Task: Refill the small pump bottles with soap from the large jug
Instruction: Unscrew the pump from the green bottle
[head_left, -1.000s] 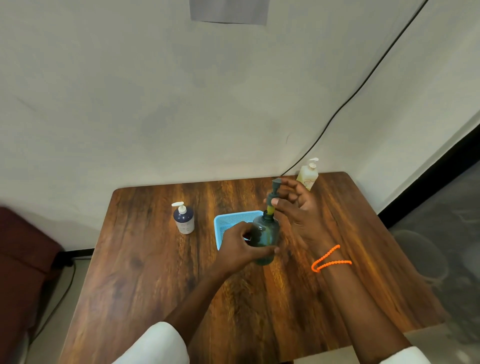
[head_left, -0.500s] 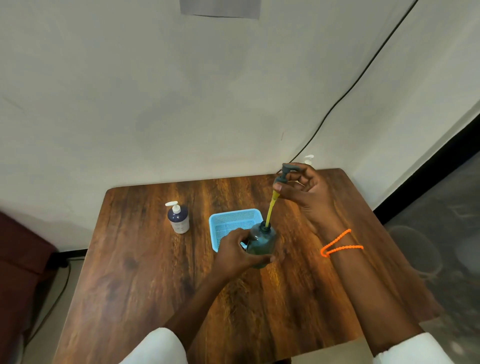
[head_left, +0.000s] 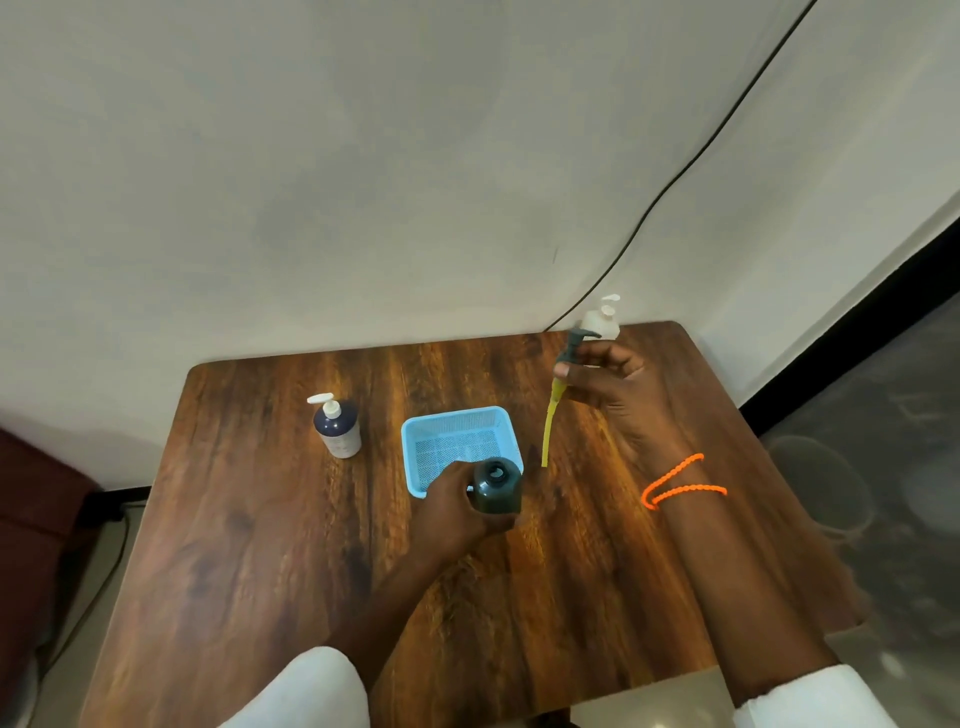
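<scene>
While my left hand (head_left: 457, 506) wraps around the dark green bottle (head_left: 496, 486) at the middle of the frame, the bottle stands on the wooden counter (head_left: 260, 545) with its round neck uncapped. It sits just at the near right corner of the light blue basket (head_left: 460, 444). My right hand (head_left: 610, 389), right of centre and raised above the counter, pinches the dark pump head (head_left: 571, 351) between thumb and fingers. The yellow dip tube (head_left: 549, 426) hangs down from it, slightly slanted, its lower end just right of the bottle and apart from it. An orange cord bracelet (head_left: 680, 483) circles my right wrist. To the left of the basket stands a navy and white pump bottle (head_left: 337, 428). At the far right edge of the counter, behind my right hand, a pale pump bottle (head_left: 602, 319) shows against the wall. A black cable (head_left: 691, 161) runs down the wall from the upper right.
</scene>
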